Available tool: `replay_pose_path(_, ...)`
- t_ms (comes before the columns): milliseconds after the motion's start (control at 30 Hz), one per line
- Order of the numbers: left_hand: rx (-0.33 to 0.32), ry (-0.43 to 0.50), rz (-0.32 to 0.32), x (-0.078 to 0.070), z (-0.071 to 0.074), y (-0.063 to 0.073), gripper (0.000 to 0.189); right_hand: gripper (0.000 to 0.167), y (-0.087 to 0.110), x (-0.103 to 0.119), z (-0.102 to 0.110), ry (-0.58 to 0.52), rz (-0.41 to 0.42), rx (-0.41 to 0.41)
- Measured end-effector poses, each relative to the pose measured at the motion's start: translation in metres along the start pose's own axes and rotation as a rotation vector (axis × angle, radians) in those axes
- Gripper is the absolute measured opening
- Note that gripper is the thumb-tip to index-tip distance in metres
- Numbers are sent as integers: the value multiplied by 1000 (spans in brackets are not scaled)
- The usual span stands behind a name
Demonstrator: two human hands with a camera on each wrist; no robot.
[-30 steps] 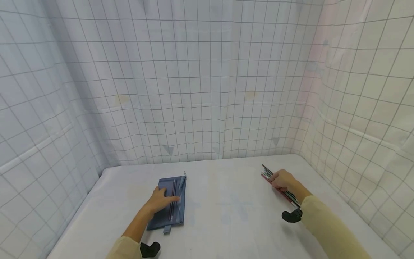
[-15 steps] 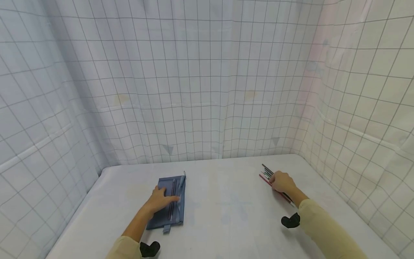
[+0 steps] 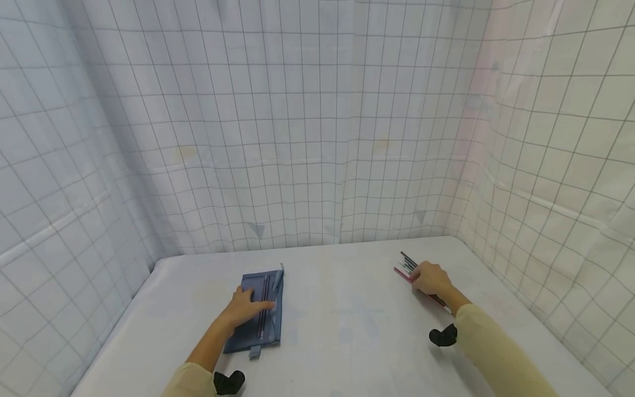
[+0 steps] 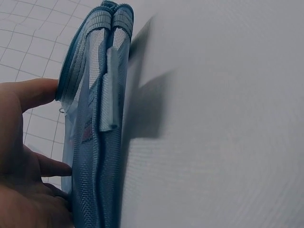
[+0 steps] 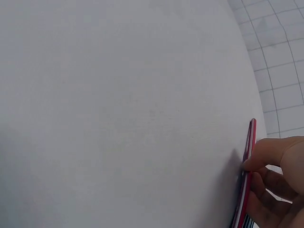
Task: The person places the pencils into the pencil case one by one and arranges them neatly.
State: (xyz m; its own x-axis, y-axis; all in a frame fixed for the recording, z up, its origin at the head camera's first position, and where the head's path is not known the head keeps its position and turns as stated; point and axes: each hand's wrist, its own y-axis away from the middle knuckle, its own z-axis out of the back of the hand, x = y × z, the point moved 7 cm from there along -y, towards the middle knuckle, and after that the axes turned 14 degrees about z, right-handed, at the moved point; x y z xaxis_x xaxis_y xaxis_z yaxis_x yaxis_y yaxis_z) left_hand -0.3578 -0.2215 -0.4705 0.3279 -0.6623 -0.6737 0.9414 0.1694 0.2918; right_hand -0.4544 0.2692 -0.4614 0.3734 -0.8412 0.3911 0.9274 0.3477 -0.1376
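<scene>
A flat blue mesh zip pouch lies on the left side of the white table. Through its mesh show thin dark pencils. My left hand rests on the pouch with fingers spread, and in the left wrist view fingertips touch the pouch's side. Over on the right, my right hand pinches a red pencil between thumb and fingers. Several dark pencils lie beside it, pointing the same slanted way, partly hidden under the hand.
White tabletop lies between the two hands. White cloth with a dark grid hangs behind the table and along both sides. A black strap end sticks out at the right wrist, another black strap end at the left.
My right hand has shifted slightly left with the red pencil, whose far end now sits farther from the dark pencils. My left hand stays on the pouch.
</scene>
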Motion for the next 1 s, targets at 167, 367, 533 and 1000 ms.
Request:
replay_pose_path(167,2,2,1,1,0,0,103,22,-2,-6,1,-83,-64,14)
replay_pose_path(367,5,-2,2,1,-1,0,103,25,-2,-13,6,-262,-121,-16)
replay_pose_path(533,0,-2,0,0,-1,-1,103,27,0,-17,9,-455,-183,-51)
replay_pose_path(1000,10,17,11,3,-3,-5,102,31,2,-10,6,-718,-273,-102)
